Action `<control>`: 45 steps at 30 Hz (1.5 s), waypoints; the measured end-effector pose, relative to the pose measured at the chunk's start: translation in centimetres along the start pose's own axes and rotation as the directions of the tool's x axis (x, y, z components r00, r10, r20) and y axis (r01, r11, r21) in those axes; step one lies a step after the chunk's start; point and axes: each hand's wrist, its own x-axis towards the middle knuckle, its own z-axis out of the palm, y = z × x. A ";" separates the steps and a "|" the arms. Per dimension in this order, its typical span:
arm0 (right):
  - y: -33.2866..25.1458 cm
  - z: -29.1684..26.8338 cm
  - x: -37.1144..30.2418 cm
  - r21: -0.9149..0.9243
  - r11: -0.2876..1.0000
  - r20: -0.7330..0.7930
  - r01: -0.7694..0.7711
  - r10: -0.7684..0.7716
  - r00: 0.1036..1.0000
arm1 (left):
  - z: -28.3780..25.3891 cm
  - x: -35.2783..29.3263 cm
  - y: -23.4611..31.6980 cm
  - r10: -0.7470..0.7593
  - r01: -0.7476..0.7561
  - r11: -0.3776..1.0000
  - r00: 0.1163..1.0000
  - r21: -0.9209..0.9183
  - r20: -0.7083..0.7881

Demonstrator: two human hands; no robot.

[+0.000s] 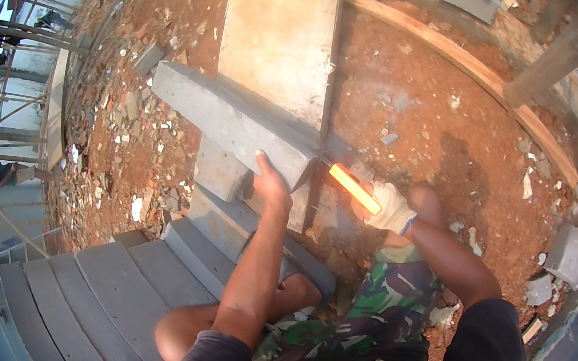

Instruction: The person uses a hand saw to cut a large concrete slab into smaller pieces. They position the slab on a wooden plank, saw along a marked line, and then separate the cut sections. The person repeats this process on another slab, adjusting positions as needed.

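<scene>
- On the far left we see scaffolding poles [22,36], then grey blocks [94,293] laid in a row at lower left.
- Our bare left hand [271,184] presses flat, fingers spread, on the near end of a long grey block [230,119] — it lies tilted across a concrete column [282,26].
- Our gloved right hand [391,208] is closed around an orange tool handle [354,188], its tip touching the block's end.
- Red earth [429,120] lies right — a wooden plank [475,70] crosses it.

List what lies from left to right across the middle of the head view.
Scaffolding poles → rubble-strewn red soil → grey concrete block → left hand → orange-handled tool → gloved right hand → loose grey block.
</scene>
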 end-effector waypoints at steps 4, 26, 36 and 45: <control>1.2 0.3 -0.9 -0.131 0.991 -0.110 0.008 -0.023 0.994 | 0.1 0.5 -0.9 0.092 -0.088 0.991 0.995 -0.099 0.031; -1.3 -0.1 4.1 -0.039 0.998 -0.082 0.059 -0.062 0.995 | -0.1 0.5 -0.6 0.036 -0.035 0.998 0.999 0.044 -0.028; -0.8 -1.1 2.6 0.066 0.995 -0.130 0.078 -0.069 0.989 | -0.1 0.2 -0.9 0.079 -0.077 0.997 0.994 0.030 -0.077; 2.5 -0.1 3.9 -0.140 0.989 -0.075 0.047 -0.058 0.995 | -0.2 0.6 -0.9 0.078 -0.078 0.997 0.995 0.000 -0.055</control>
